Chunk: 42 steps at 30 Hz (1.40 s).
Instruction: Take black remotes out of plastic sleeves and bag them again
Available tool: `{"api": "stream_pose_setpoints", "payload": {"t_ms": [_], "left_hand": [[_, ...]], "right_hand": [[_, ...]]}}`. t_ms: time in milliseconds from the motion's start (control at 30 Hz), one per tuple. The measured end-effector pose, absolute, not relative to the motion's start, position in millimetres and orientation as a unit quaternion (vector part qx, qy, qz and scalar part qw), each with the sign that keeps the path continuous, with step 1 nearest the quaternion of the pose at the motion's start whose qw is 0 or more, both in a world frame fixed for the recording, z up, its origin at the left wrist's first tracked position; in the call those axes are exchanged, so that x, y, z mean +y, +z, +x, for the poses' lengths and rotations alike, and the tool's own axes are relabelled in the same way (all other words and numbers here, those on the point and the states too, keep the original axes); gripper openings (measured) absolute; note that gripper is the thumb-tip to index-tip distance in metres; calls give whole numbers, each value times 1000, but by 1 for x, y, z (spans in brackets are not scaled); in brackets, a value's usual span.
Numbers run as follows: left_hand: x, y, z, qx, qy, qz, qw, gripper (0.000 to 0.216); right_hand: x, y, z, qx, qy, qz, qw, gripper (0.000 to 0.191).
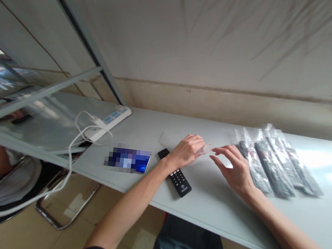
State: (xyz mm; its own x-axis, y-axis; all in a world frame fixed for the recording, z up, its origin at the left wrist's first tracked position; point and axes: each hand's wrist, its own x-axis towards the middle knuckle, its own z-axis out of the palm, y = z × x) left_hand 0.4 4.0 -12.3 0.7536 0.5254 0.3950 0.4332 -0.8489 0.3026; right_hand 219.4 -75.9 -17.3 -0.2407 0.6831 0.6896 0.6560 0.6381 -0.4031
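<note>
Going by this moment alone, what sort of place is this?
Probably a simple indoor workroom, perhaps a small workshop: a long pale table runs along a wall, carrying several dark items in clear bags, a black remote and a white power strip.

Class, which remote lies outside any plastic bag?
The black remote partly hidden by the left forearm: it lies bare, whereas the other remotes, grouped at the right, are in clear plastic bags.

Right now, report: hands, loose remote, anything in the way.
Left hand gripping clear plastic. Right hand open, close by. Black remote on table, left wrist blocking its middle from view.
</note>
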Motion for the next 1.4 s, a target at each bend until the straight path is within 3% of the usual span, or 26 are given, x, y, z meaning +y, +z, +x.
{"api": "stream_pose_setpoints", "payload": {"t_ms": [467,667,900,967,1133,1400], "left_hand": [[3,-15,1,263,232,932,84,20],[2,-14,1,268,222,933,94,21],[0,-11,1,268,206,934,114,21],[-1,-10,1,270,201,934,119,24],[-4,-6,0,264,190,937,128,45],[-4,-4,1,260,151,950,78,64]], "right_hand": [[-75,-22,218,-801,27,-416,431,26],[-74,-23,221,-754,36,-458,470,58],[-74,-21,220,-767,24,-467,439,69],[-75,-20,218,-774,30,-447,447,64],[-76,-16,217,-771,1,-408,488,16],[-78,-7,216,-767,14,-405,498,17]]}}
